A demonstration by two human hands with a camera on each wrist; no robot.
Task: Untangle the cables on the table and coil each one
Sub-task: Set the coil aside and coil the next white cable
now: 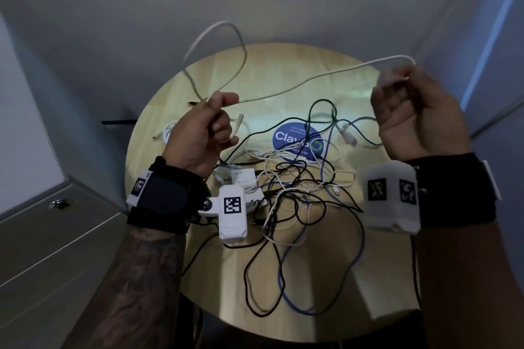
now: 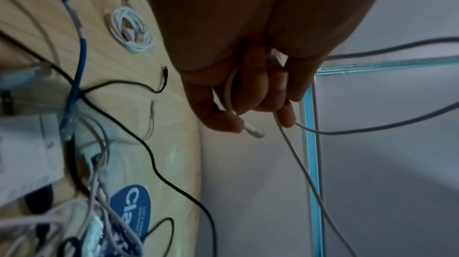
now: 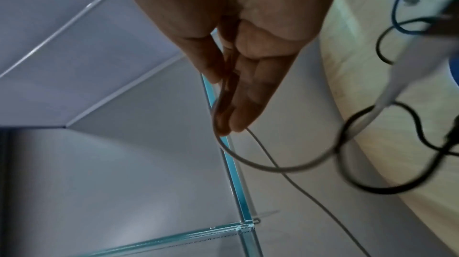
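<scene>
Both hands are raised above the table (image 1: pixel 377 278), palms toward the person, wrists in black straps that carry white tagged camera blocks. The left hand (image 1: pixel 202 133) is curled into a loose fist round the white cable (image 1: pixel 297 83); in the left wrist view the cable runs down between the curled fingers (image 2: pixel 221 117) and its white plug (image 2: pixel 254 130) sticks out just past them. From this fist the cable rises in a tall loop over the far edge of the table, and another run stretches across to the right hand (image 1: pixel 416 119). That hand holds it higher, thumb pressed toward nearly straight fingers with the cable pinched between them; the right wrist view shows the cable bending round the fingertips (image 3: pixel 231 121). Below the hands, the round pale wooden table bears a tangle (image 1: pixel 297 195) of black, white and blue cables lying over a blue round sticker (image 1: pixel 292 140). One coiled white cable (image 2: pixel 131 29) lies apart near the table's left edge. Plain grey walls and floor surround the table, with a light drawer unit (image 1: pixel 51 232) to the left.
</scene>
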